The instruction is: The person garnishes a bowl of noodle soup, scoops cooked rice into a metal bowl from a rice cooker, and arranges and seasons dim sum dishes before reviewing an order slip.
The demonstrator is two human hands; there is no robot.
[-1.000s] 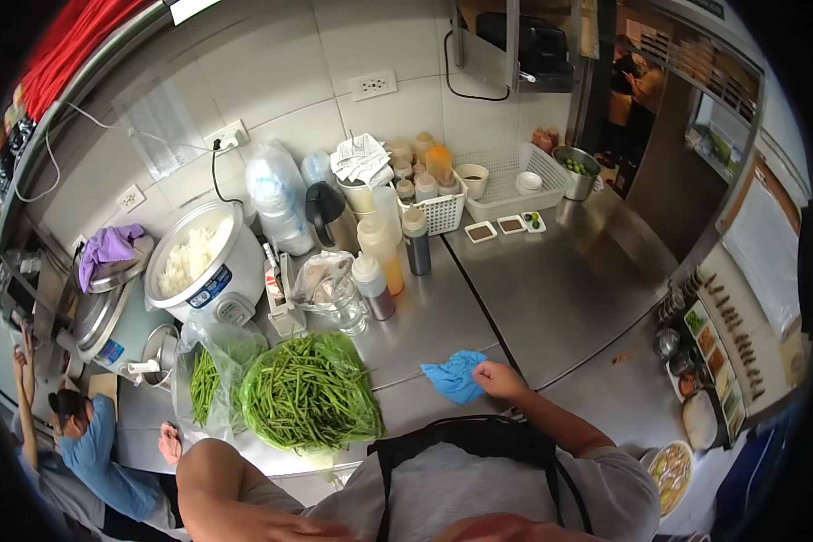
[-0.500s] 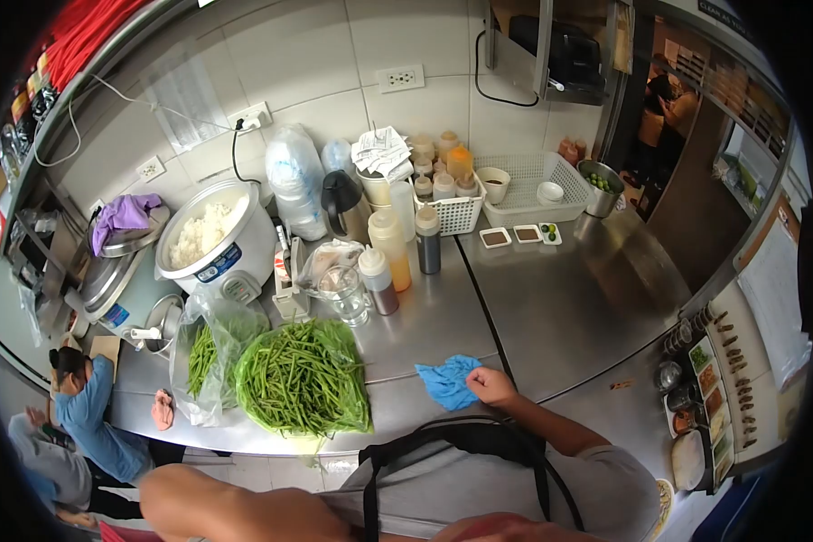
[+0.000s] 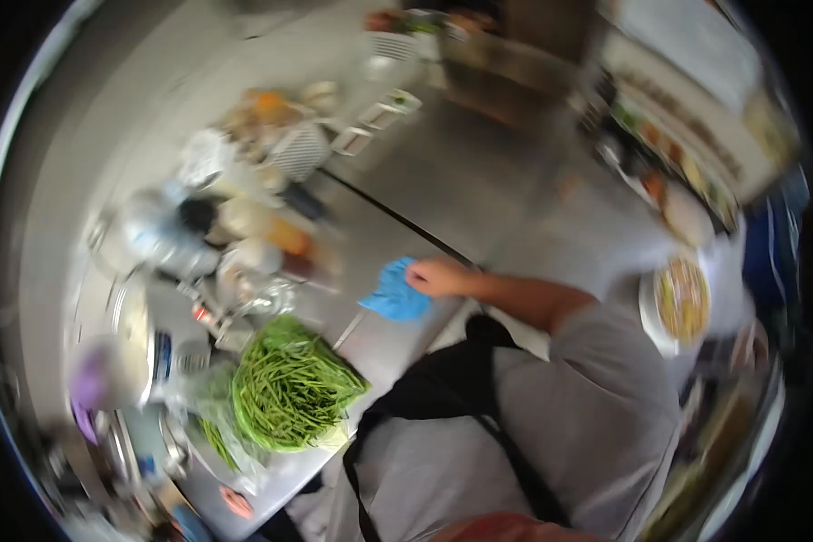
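My right hand (image 3: 434, 277) is closed on a crumpled blue cloth (image 3: 394, 294), which rests on the steel counter (image 3: 515, 199) near its front edge. My left hand is out of view. To the left of the cloth, a green plastic bag of long green beans (image 3: 298, 388) lies open at the counter's edge. Beside it stands a clear plastic bag (image 3: 217, 411) with more beans inside. Behind the beans are a blurred glass pitcher (image 3: 271, 296) and squeeze bottles (image 3: 289, 237).
A white basket (image 3: 300, 152) and small sauce dishes (image 3: 379, 115) stand farther back. At right are a tray of ingredients (image 3: 677, 144) and a bowl of yellowish food (image 3: 682, 298). A pinkish shape (image 3: 235, 501), possibly a hand, rests at the left counter edge. A dark seam (image 3: 397, 217) crosses the counter.
The view has turned to the right and blurred, bringing the bowl of yellowish food into fuller view. My right hand still grips the blue cloth. My left arm has left the view.
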